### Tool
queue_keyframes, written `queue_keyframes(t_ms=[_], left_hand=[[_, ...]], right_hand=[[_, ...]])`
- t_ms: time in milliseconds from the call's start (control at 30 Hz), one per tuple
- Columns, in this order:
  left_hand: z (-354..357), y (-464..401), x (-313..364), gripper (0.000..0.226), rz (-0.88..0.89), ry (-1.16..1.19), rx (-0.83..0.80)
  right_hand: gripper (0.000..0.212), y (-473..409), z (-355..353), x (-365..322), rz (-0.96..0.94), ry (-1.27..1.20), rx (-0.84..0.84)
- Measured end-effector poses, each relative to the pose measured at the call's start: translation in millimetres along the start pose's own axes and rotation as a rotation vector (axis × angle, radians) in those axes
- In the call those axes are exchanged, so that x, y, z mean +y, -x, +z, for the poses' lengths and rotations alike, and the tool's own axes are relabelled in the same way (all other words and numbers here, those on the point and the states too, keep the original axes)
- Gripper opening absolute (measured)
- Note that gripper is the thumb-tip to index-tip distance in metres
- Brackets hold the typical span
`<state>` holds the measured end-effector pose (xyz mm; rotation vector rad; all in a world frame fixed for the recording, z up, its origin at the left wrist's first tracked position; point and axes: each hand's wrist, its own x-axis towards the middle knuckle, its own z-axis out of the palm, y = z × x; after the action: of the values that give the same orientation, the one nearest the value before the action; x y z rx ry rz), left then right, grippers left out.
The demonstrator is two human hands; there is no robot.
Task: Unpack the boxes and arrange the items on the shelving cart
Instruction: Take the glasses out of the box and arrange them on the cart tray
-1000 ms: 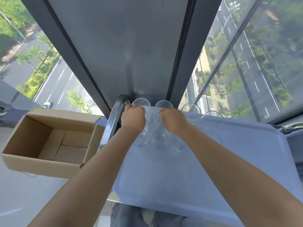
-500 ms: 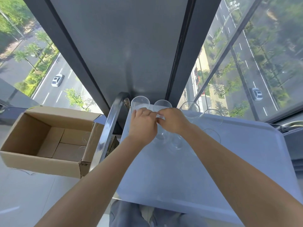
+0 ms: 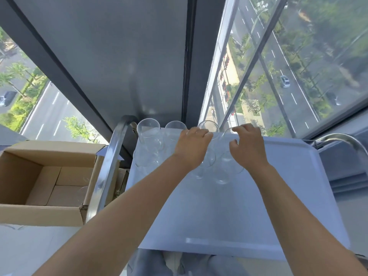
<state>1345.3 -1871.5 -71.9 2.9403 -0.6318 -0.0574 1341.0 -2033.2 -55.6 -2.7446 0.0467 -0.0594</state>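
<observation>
glasses (image 3: 148,136): clear tumblers, upright, clustered at far-left part of the cart's top tray; back row along the far edge, more just in front. Exact count hard to tell, they're transparent and overlap.
left hand (image 3: 192,147): over the middle of the cluster, fingers curled down onto the rim of a glass in the back row (image 3: 208,127). Looks like a grip on that glass, palm hides the contact.
right hand (image 3: 247,146): just right of the left hand, fingers curled around the rightmost glass (image 3: 227,140), thumb on its near side, fingertips at the rim.
hands relative: side by side, close, not touching.
tray (image 3: 239,212): pale blue-white top shelf of the cart, raised lip; near and right areas carry nothing but the arms' shadow.
cart handle, left (image 3: 107,170): chrome tube curving up along the tray's left edge.
cart handle, right (image 3: 346,140): chrome bend at far right.
cardboard box (image 3: 29,176): left of cart, flaps open, brown inserts at the bottom; something clear may sit by its right wall, can't tell.
background: dark window pillar (image 3: 111,56) straight ahead, glazing both sides, roads and trees well below.
</observation>
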Motion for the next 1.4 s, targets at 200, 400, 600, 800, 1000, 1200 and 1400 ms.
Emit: queue_keyframes(t_ms=[200, 400, 600, 800, 1000, 1200, 1400], left_hand=[[4, -14, 19, 0.039, 0.001, -0.129, -0.14], [6, -23, 19, 0.039, -0.02, -0.179, -0.129], [11, -21, 17, 0.023, 0.009, -0.272, -0.153], [7, -18, 18, 0.016, 0.032, -0.327, -0.185], [3, -15, 15, 0.019, 0.04, -0.313, -0.204], [-1, -15, 14, 0.02, 0.046, -0.339, -0.227], [-4, -16, 17, 0.023, 0.061, -0.324, -0.257]], right_hand=[[0.038, 21, -5, 17, -0.038, 0.169, -0.243], [0.029, 15, 5, 21, -0.178, 0.315, -0.185], [0.035, 9, 13, 28, -0.33, 0.289, -0.129], [0.016, 1, 13, 36, -0.374, 0.302, -0.21], [0.027, 6, 16, 38, -0.444, 0.3, -0.202], [0.02, 5, 9, 34, -0.387, 0.327, -0.222], [0.028, 8, 6, 26, -0.345, 0.307, -0.199]])
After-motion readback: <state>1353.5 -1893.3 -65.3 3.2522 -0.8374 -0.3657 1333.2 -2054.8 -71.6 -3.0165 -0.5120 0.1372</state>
